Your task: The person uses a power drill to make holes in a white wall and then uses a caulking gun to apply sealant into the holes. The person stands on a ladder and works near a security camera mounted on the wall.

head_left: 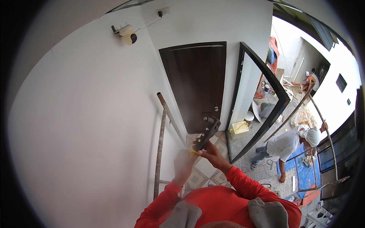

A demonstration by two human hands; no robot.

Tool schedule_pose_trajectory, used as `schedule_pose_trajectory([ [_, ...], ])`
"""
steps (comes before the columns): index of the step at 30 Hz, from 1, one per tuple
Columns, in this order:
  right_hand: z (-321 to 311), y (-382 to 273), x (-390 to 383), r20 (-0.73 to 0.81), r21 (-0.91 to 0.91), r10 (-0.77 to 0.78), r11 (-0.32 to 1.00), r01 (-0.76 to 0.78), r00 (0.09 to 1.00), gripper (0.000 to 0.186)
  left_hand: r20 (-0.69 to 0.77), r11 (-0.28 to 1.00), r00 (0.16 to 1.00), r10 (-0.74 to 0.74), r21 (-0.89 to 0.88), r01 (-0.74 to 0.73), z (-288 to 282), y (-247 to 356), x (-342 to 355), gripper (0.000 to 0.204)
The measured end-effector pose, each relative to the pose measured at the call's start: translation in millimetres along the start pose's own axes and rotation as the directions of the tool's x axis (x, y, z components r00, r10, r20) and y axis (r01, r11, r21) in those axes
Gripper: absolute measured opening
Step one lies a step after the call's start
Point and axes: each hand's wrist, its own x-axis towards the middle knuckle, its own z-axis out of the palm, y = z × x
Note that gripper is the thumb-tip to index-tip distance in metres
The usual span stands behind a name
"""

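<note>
In front of my chest I hold a long dark hand tool (pixel 208 133), tilted up and to the right. Silver studs run along its side, and a yellow part (pixel 193 152) shows at its lower end. My right hand (pixel 213 155) is closed around its lower half, with the thumb across the near side. Lower down, my left hand (pixel 185 162) is closed at the yellow end; a hazy patch in the picture blurs it, and its fingers show only in part. Both forearms are in red sleeves.
Metal scaffold rails (pixel 160 152) stand left by the white wall. A brown door (pixel 201 83) and an open black-framed glass door (pixel 262 72) are ahead. On the right, a person in white (pixel 289 142) bends beside scaffold poles (pixel 330 140); another person (pixel 312 81) crouches farther off.
</note>
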Motion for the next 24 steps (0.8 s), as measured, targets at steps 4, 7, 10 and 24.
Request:
schedule_pose_trajectory([
  [4,7,9,-12,-0.118,0.125,0.132,0.985,-0.118,0.984,0.052,0.06,0.986,0.998,-0.028,-0.165,0.038,21,-25,-16,0.023],
  [7,1,24,-38,-0.239,0.114,0.255,0.966,-0.234,0.937,0.046,0.176,0.976,0.983,-0.055,-0.2,0.091,31,-40,-38,0.026],
  [10,0,42,-59,-0.325,0.154,0.312,0.949,-0.275,0.893,0.038,0.351,0.953,0.93,-0.113,-0.226,0.201,35,-53,-54,0.032],
  [24,-29,6,-123,-0.653,-0.062,0.152,0.966,-0.252,0.742,0.035,0.64,0.913,0.75,-0.168,-0.186,0.363,2,-142,-51,0.038],
])
